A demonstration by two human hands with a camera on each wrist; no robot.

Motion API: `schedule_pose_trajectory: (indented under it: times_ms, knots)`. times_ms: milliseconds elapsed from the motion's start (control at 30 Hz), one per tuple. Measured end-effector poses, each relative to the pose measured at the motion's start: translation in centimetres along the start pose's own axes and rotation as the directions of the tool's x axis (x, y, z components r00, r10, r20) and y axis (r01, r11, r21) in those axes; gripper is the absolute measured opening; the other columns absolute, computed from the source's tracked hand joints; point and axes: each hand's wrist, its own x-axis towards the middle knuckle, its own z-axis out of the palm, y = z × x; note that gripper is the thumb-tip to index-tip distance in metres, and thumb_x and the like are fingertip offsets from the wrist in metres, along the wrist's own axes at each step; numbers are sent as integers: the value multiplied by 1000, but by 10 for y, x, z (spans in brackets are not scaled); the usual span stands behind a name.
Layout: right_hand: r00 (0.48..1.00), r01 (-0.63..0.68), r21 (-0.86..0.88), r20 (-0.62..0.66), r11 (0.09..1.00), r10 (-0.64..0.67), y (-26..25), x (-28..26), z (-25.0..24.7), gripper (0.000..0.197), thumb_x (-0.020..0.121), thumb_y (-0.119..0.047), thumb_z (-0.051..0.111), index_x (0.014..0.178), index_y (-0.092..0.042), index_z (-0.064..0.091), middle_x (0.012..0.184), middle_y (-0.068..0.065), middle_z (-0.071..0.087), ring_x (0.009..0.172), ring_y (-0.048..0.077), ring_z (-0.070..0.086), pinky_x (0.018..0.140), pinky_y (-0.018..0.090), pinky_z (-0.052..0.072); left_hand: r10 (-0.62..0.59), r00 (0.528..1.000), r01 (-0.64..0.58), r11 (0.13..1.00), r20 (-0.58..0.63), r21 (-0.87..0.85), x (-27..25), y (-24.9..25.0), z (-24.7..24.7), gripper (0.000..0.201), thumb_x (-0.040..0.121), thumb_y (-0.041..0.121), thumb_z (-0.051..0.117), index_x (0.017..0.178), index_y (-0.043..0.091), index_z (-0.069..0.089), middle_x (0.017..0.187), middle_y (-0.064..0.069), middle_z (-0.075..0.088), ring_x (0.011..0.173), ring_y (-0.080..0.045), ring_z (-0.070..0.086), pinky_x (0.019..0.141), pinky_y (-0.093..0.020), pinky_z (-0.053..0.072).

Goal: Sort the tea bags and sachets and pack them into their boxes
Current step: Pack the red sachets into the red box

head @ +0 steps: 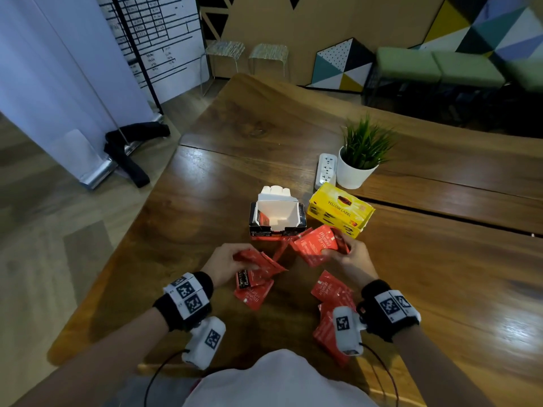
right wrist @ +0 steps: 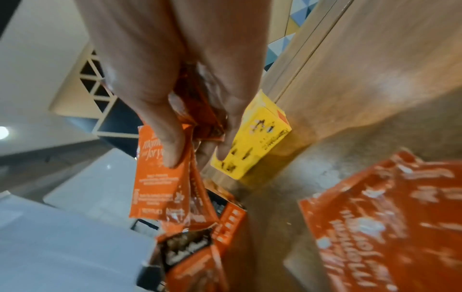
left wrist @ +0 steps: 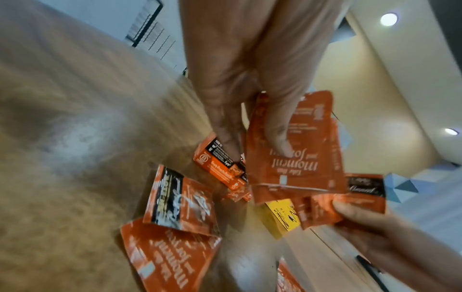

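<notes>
Both grips full: left hand (head: pixel 226 264) pinches a red sachet (left wrist: pixel 292 150), right hand (head: pixel 351 257) fans several sachets (head: pixel 316 245) w/ thumb, near the open black box (head: pixel 277 218). Risk: loose fan slips, scatters onto table (head: pixel 440 274).

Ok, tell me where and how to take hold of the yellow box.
Grip the yellow box across its two long side faces, coming down from above. It lies flat and closed on the table, so the top is exposed. The red sachets in the right hand crowd its near end.
</notes>
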Motion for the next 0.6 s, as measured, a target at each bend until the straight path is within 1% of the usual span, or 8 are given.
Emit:
schedule_pose_trajectory:
  times_ms: [67,100,167,200,267,367,467,600]
  knots:
    - [1000,17,161,15,987,-19,-14,-8,-4,33,80,1,65,111,-6,56,95,-3,64,86,6,60,83,17,49,153,987,-151,988,-47,32,0,3,0,31,80,5,65,82,35,71,94,17,69,97,-3,61,90,-24,47]
    - [999,2,224,41,975,-11,-19,-11,-7,30,79,2,65,108,-3,57,94,-2,65,85,6,61,84,20,49,272,960,-265,960,-71,89,0,5,0,35,78,2,65,86,36,71,96,23,67,99,1,60,88,-17,48]
    - [991,-58,336,135,940,13,-23,-17,-11,32,72,-3,71,102,-4,60,95,3,68,86,12,66,83,24,53,518,853,-491,839,-67,233,-2,9,0,32,76,7,65,95,33,69,108,24,61,107,11,54,90,-8,45]
    - [982,-94,378,186,921,24,-22,-19,-13,43,62,-12,80,100,-6,61,95,5,71,87,16,68,82,26,55,597,801,-563,778,-49,281,-3,11,-1,26,77,15,61,97,30,67,115,15,59,112,9,51,91,-7,44]
    - [961,-161,421,273,893,44,-19,-24,-15,70,38,-30,93,99,-8,64,97,7,73,90,20,69,76,27,57,671,739,-626,714,-52,315,-3,15,-3,23,78,24,55,98,28,66,122,5,56,118,-4,49,94,-11,45]
    - [925,-273,474,369,837,93,-18,-30,-16,79,33,-34,94,103,-11,64,103,10,71,96,24,68,72,29,57,739,669,-678,651,-81,341,0,21,-3,24,78,14,62,99,25,68,128,0,50,119,-15,50,97,-18,46]
    - [890,-368,520,436,771,131,-20,-32,-7,86,33,-28,95,109,-11,60,106,10,71,99,25,67,72,33,58,749,661,-703,638,-44,312,3,27,1,23,79,13,62,98,25,69,134,2,45,125,-15,46,99,-22,46]
    - [898,-370,534,414,760,146,-25,-28,11,92,31,-26,96,113,-9,58,106,11,70,99,26,67,71,35,57,702,712,-683,699,-22,212,3,34,5,23,80,13,62,96,29,66,141,24,35,133,-1,36,104,-23,41]
